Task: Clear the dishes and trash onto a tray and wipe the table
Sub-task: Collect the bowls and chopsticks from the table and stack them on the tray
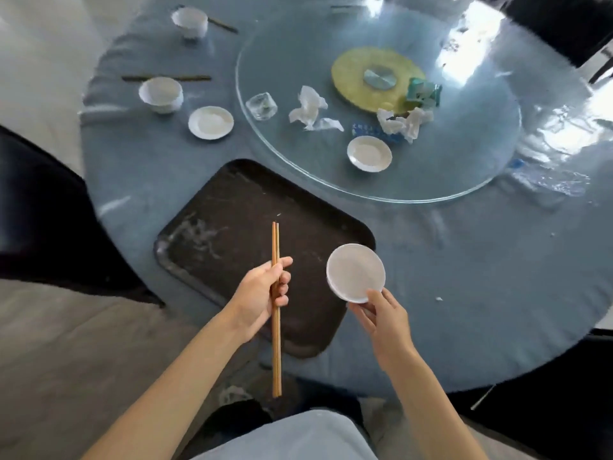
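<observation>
Round blue table (pixel 464 260), dark tray (pixel 232 207), glass turntable (pixel 464 78), crumpled napkins (pixel 310 109)

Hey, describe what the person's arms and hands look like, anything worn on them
Both forearms are bare, with no sleeves in view. The left hand and right hand wear no gloves, and no rings, watch or bracelet show. Light blue clothing shows at the bottom edge.

Black tray (pixel 232 207), white saucer (pixel 355 273)
</observation>
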`<state>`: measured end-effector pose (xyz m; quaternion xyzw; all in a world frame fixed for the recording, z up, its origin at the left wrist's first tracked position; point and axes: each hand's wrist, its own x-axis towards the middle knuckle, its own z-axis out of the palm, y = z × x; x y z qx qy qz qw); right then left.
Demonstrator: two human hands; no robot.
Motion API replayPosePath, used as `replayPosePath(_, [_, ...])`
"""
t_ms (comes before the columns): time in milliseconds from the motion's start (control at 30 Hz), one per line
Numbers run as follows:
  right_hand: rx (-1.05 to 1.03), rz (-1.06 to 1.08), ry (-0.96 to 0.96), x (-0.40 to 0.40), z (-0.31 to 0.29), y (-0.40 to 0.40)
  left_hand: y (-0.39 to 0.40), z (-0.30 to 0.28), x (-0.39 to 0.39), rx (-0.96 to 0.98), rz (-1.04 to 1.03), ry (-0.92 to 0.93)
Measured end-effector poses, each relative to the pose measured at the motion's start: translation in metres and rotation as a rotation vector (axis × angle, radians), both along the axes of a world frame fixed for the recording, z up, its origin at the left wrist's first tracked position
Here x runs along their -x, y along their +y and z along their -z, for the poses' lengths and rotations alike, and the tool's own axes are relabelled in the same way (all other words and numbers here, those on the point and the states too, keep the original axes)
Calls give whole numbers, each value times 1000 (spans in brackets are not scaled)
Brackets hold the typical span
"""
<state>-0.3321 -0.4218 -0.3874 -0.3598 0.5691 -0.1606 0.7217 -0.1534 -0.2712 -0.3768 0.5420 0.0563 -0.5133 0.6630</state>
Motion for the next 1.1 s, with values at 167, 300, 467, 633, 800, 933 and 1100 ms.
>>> replayPosePath(167, [-28,-137,-30,-63,-5,99,141,-12,-34,21,-241,26])
replayPosePath(300, [-61,-251,-57,-114,-14,166,228,-22,-57,19,-382,70])
replayPosePath(467, [-45,-441,-27,-173,-18,227,293,-25,-81,21,-541,75])
replayPosePath(633, [-19,-585,6,-244,-12,278,345,-28,-119,24,-649,67])
replayPosePath(800, [-2,-607,-49,-334,-16,318,384,-36,-210,69,-646,-1])
replayPosePath(933, [-7,-589,-67,-413,-25,347,409,-49,-300,37,-610,-25])
replayPosePath(1100, [-37,-539,-91,-503,-39,381,436,-60,-406,31,-502,-23])
